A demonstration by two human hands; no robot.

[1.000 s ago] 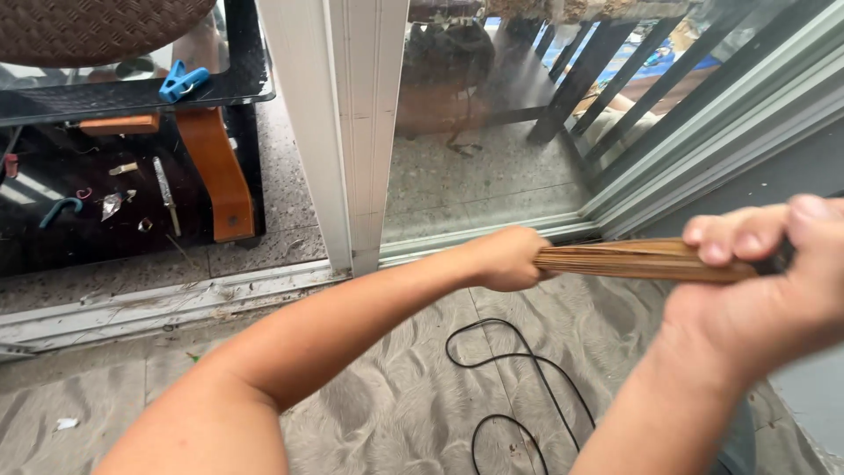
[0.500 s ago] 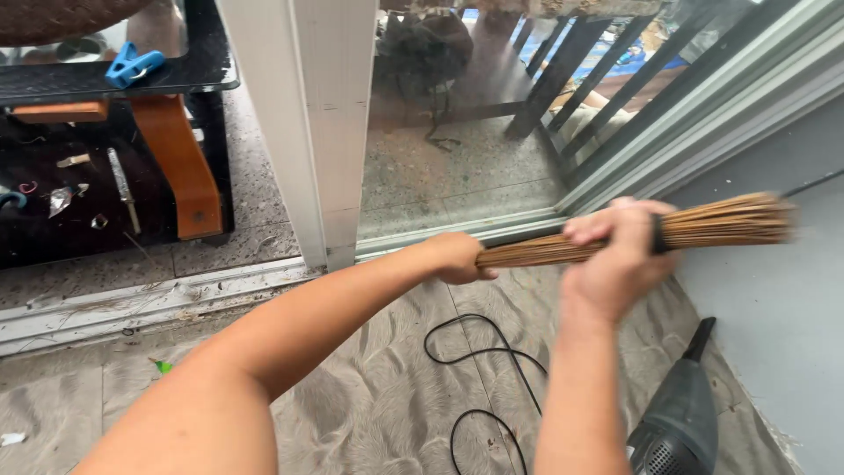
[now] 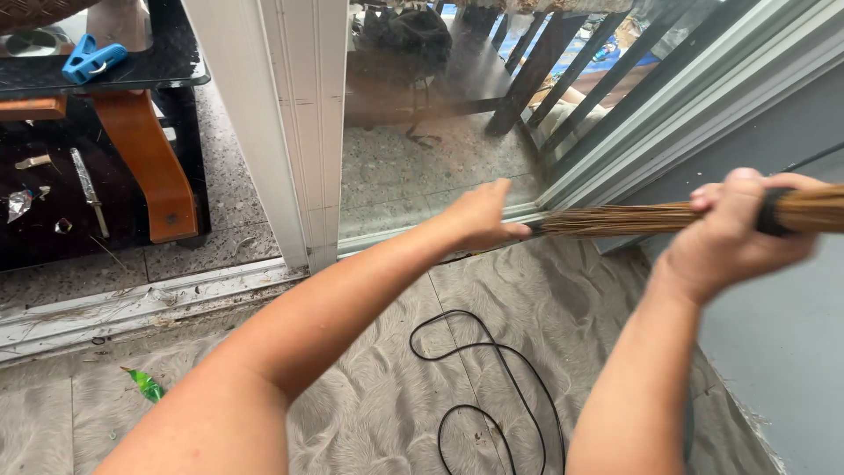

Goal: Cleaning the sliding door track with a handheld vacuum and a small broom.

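brown stick broom (image 3: 615, 218), black cable (image 3: 492, 387), blue clamp (image 3: 92, 58)

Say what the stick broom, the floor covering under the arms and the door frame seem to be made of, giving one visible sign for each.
Stick broom: thin, dry plant ribs, matt brown, shown by separate fine strands bundled together. Floor covering: probably a soft, plush fabric or carpet, grey-beige with swirled pile marks. Door frame: smooth white painted wood or plastic with ridged profiles; which one cannot be told.

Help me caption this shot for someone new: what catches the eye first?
Both bare arms stretch forward, the left hand and right hand gripping a bundle of thin brown sticks held level before the glass sliding door. Below, a black cable loops over the grey patterned floor covering; a blue clip sits on the dark table, upper left.
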